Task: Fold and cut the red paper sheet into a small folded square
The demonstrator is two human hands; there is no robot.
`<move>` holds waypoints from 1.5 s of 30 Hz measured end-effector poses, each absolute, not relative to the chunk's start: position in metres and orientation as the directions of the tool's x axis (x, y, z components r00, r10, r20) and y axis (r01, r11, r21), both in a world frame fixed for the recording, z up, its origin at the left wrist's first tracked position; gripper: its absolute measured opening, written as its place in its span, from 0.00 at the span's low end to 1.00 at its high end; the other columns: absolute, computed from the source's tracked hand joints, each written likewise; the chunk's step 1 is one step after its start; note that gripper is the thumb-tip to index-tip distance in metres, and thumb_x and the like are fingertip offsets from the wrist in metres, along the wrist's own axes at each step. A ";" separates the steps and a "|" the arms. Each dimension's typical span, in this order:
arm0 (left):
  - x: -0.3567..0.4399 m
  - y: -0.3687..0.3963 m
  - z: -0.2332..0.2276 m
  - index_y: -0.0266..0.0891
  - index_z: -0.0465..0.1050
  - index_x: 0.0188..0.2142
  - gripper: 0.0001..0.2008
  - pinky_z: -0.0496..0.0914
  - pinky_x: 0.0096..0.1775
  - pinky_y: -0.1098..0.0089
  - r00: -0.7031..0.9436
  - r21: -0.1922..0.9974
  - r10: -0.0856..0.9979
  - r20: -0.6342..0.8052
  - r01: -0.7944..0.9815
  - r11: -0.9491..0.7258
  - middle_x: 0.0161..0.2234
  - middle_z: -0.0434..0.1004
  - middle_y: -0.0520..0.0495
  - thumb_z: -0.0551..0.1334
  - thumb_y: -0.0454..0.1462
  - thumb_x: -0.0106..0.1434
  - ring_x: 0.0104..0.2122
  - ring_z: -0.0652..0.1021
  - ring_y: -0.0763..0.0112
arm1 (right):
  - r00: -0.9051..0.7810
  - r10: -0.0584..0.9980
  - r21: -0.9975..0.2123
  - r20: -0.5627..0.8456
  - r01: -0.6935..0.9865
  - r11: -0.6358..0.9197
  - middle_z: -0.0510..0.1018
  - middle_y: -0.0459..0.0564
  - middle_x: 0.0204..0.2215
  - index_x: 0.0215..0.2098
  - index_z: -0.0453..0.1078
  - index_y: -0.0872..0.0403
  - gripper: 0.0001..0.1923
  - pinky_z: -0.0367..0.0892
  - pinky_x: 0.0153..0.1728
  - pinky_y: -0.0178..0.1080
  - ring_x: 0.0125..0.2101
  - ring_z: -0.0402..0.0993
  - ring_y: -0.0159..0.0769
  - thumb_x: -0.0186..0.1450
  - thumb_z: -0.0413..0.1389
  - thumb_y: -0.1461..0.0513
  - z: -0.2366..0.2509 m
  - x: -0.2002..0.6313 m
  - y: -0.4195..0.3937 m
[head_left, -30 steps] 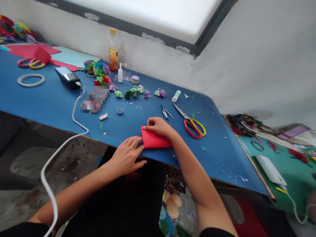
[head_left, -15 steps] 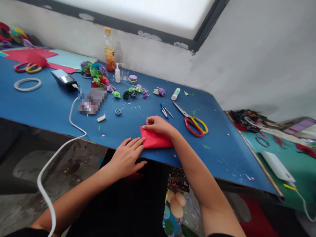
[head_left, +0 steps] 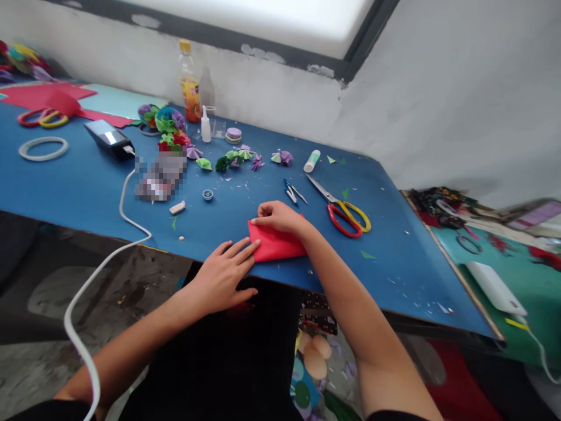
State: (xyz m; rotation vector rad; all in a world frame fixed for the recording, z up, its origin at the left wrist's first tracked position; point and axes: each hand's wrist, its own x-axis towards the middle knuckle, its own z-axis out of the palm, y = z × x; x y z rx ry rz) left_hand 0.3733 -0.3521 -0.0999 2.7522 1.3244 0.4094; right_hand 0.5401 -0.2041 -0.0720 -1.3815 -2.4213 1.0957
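A folded red paper (head_left: pixel 276 245) lies near the front edge of the blue table (head_left: pixel 87 187). My right hand (head_left: pixel 280 216) rests flat on its far edge, fingers pressing down. My left hand (head_left: pixel 221 275) lies at the paper's near left corner, fingertips touching its edge, fingers spread. Red-and-yellow scissors (head_left: pixel 346 213) lie just right of my right hand. A small pair of tweezers (head_left: pixel 291 192) sits just beyond the paper.
Small paper flowers (head_left: pixel 232 159), a glue stick (head_left: pixel 312 161), a glue bottle (head_left: pixel 205 126) and a drink bottle (head_left: pixel 189 85) stand farther back. A black device (head_left: pixel 109 139) with a white cable (head_left: pixel 127 210) lies left. A green table (head_left: pixel 499 257) adjoins at right.
My hands stay on the red paper; the left fingertips slid a little further onto its left corner. The view drifted slightly.
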 end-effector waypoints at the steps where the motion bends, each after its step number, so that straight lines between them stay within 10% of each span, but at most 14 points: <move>1: 0.372 -0.351 -0.099 0.37 0.64 0.51 0.25 0.54 0.57 0.58 0.617 0.157 0.761 0.199 0.747 -0.646 0.63 0.50 0.47 0.53 0.50 0.61 0.61 0.55 0.59 | -0.564 0.796 -0.653 -0.220 0.691 0.309 0.63 0.41 0.18 0.21 0.60 0.54 0.13 0.51 0.23 0.33 0.21 0.57 0.28 0.53 0.55 0.55 -0.072 0.540 -0.204; 45: 0.367 -0.349 -0.099 0.36 0.56 0.58 0.30 0.51 0.58 0.58 0.662 0.170 0.738 0.132 0.718 -0.675 0.63 0.49 0.45 0.53 0.49 0.60 0.60 0.57 0.59 | -0.554 0.809 -0.658 -0.195 0.686 0.311 0.62 0.41 0.18 0.21 0.60 0.54 0.13 0.51 0.24 0.33 0.21 0.56 0.28 0.53 0.56 0.55 -0.077 0.540 -0.202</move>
